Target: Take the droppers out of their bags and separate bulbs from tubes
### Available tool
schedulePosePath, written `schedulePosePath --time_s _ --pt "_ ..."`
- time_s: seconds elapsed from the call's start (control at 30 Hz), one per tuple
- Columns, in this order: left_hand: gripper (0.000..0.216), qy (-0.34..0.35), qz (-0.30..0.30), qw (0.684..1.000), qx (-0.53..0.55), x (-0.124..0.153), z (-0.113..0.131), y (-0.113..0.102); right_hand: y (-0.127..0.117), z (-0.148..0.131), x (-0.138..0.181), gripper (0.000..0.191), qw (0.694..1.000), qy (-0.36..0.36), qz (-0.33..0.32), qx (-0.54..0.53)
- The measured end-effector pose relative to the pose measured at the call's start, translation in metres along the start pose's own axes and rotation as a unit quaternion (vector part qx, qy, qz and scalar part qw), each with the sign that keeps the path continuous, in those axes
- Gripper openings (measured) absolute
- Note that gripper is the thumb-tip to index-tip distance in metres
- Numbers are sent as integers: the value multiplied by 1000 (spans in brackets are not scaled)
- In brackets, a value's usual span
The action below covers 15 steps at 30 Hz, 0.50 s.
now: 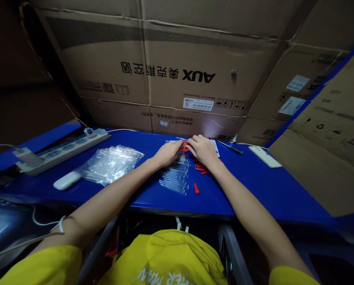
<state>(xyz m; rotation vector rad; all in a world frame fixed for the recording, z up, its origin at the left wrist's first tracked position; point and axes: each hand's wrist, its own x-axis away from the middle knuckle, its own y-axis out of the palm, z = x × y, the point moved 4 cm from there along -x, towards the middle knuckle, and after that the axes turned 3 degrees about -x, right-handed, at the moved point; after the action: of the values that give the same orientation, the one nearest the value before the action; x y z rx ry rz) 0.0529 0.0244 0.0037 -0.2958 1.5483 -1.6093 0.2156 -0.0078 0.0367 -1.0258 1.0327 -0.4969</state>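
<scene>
Over the far part of the blue table my left hand [170, 153] and my right hand [204, 150] meet, fingertips nearly touching. Small red rubber bulbs [184, 149] show between them. The fingers of my right hand are curled down onto a red bulb. My left hand is closed with its fingertips at the same spot; what it pinches is hidden. Thin clear glass tubes [174, 177] lie in a rough row below my left hand. More red bulbs [202, 168] are heaped under my right wrist, and a single red bulb [196, 188] lies apart, nearer the front edge.
Clear plastic bags [113, 162] lie at left beside a white oblong device [67, 180] and a power strip [67, 149]. Behind my right hand are a screwdriver [235, 149] and a white card [215, 148]. A pale phone-like slab [265, 156] lies farther right. Cardboard [165, 47] walls the back.
</scene>
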Motion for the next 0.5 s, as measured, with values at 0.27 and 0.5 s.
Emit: schedulePosePath --time_s 0.27,0.5 --pt "22 35 23 999 11 -3 -1 -4 -10 15 0 38 999 -17 -2 -47" --pt "22 64 58 995 44 -4 -4 -5 -18 34 5 36 991 -13 55 -121"
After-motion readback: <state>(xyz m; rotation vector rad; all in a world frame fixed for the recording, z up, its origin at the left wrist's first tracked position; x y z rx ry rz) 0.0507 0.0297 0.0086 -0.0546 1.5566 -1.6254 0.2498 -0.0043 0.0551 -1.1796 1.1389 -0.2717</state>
